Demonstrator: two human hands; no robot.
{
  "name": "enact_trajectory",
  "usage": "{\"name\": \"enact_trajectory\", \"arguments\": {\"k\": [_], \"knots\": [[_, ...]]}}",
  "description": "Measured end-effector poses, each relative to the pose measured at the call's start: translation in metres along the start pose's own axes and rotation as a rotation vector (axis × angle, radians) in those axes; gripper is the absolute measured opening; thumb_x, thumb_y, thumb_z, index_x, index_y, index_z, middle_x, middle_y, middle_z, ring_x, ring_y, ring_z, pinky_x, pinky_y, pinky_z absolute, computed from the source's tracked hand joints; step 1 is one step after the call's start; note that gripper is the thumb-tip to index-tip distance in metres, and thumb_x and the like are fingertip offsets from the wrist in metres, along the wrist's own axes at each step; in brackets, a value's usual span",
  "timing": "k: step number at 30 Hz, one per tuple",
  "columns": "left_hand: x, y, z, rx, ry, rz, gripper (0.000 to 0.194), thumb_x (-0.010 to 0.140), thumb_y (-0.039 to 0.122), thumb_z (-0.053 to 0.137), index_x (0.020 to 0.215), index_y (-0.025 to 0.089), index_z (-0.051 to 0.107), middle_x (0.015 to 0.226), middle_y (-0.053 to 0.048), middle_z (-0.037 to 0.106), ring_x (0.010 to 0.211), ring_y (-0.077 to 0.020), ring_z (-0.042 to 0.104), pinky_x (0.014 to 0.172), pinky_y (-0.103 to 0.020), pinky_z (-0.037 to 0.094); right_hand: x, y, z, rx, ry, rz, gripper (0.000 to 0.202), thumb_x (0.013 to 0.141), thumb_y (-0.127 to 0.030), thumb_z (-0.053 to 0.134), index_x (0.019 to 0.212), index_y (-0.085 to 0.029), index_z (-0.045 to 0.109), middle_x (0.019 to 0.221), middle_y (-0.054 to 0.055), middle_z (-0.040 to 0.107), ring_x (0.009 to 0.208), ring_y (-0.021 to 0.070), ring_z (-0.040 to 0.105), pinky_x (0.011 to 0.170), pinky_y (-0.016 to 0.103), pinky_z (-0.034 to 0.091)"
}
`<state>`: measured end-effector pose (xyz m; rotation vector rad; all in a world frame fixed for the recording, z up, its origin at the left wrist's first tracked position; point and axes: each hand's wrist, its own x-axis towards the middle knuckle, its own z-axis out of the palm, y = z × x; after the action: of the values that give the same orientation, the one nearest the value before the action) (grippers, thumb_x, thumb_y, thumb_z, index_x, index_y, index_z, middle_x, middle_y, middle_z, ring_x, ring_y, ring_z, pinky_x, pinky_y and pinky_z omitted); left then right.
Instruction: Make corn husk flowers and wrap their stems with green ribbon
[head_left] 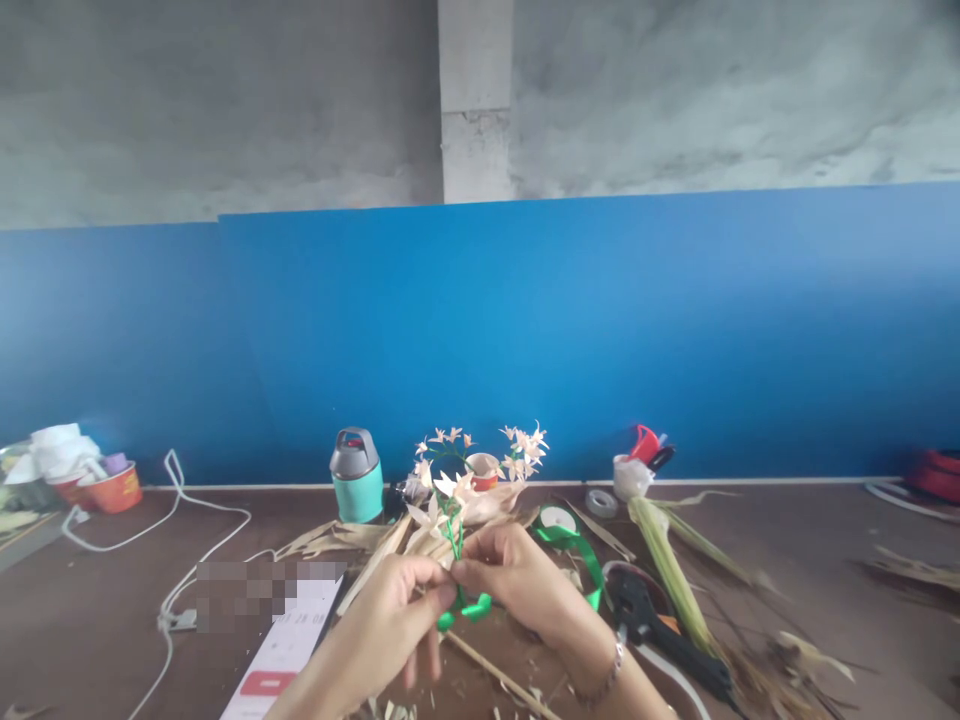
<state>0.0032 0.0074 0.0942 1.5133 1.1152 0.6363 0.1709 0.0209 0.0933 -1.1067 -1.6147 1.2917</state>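
In the middle of the head view, my left hand (405, 615) and my right hand (517, 575) meet at the green stem (455, 540) of a spray of pale handmade flowers (454, 487). Both hands are closed, thumb and fingers pinching the lower stem; their exact contact points are partly hidden. The flower stems rise from the pinch and curve to left and right. Green ribbon (476, 607) hangs just below my fingers. A longer green ribbon (589, 560) runs from a roll (557, 518) beyond my right wrist.
Dry husks (337, 537) lie behind my hands, scraps below. A black tool like a glue gun (667, 630) and green husk stalks (675, 570) lie right. At the back stand a teal-and-grey jar (356, 480) and a white cup (631, 475). White cable (214, 545) crosses the left.
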Motion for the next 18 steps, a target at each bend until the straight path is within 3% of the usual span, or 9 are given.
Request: {"name": "enact_trajectory", "arguments": {"k": [4,10,18], "knots": [[0.0026,-0.0029,0.001,-0.109,-0.017,0.051,0.025,0.078,0.039,0.059,0.069,0.016,0.058,0.052,-0.001,0.063,0.048,-0.012,0.057,0.049,-0.022,0.038,-0.0025,-0.0037,-0.0026,0.032,-0.016,-0.027,0.035,0.07,-0.037,0.068,0.05,-0.015,0.049,0.046,-0.007,0.038,0.045,0.0051,0.03,0.043,0.021,0.022],[0.0021,-0.0007,0.0045,-0.261,0.051,0.035,0.014,0.067,0.027,0.064,0.062,0.015,0.058,0.051,0.003,0.058,0.037,-0.0059,0.049,0.037,-0.018,0.032,-0.0042,-0.0044,-0.0047,0.162,-0.04,-0.032,0.043,0.062,-0.051,0.074,0.053,-0.015,0.054,0.047,-0.006,0.045,0.044,0.0055,0.034,0.042,0.02,0.025],[0.004,-0.0007,0.003,-0.219,0.023,-0.013,0.016,0.062,0.028,0.064,0.055,0.016,0.056,0.045,0.003,0.057,0.027,-0.0033,0.04,0.028,-0.016,0.02,-0.0043,-0.003,-0.0032,0.258,-0.141,-0.031,0.042,0.061,-0.048,0.076,0.051,-0.015,0.051,0.045,-0.006,0.046,0.042,0.0048,0.034,0.041,0.02,0.024]]}}
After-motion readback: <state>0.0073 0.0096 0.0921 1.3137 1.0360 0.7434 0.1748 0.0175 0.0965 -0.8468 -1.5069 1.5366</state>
